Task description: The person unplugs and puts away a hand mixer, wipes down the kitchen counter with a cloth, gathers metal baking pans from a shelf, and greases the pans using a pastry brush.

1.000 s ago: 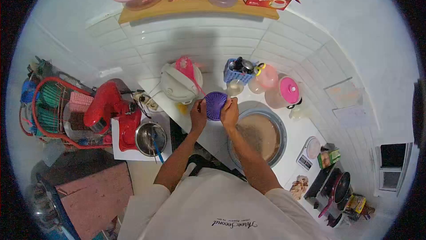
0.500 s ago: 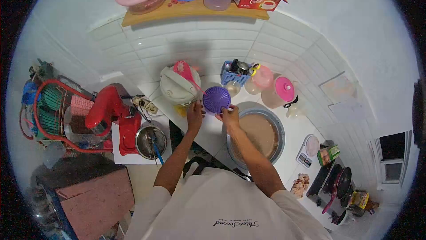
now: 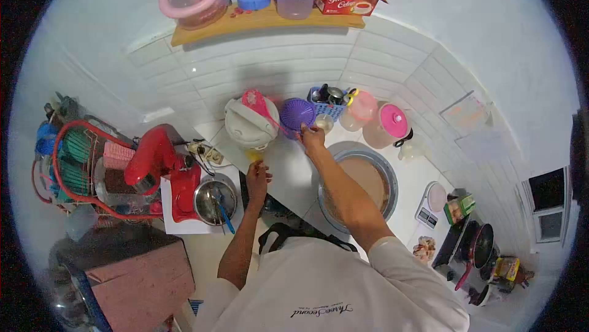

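Change obs.: purple ribbed round piece (image 3: 297, 114) (lid or shallow bowl, can't tell which) was btwn both hands approx. 1 s ago. Now only the R hand (image 3: 311, 137) is on it, and it has gone from the mid-area to the rear of the counter (image 3: 287, 173), near the tiled wall. Meaning, as judged: two-handed handling is over; the piece is being placed or parked one-handed, release not confirmed.

Pos. of piece: btwn the white lidded cooker (image 3: 248, 128) and the blue utensil basket (image 3: 329, 110), small clear cup (image 3: 324, 124) just beside it. Tilted, ribbed face partly toward camera. Contact w/ counter n/v; can't tell if its weight is borne there.

R hand: pinching the near rim, as far as the view shows. R arm extended fwd. and inward, forearm crossing the L part of the grey basin (image 3: 393, 192), above its brown liquid (image 3: 370, 175).

L hand (image 3: 259, 177): withdrawn from the piece, now lower and nearer the body. Fingers loosely bent and apart, nothing seen in grasp. Nearest item: a yellow object (image 3: 253, 154) by the cooker's front, too small to ID; contact not established. L elbow bent, arm close to torso.
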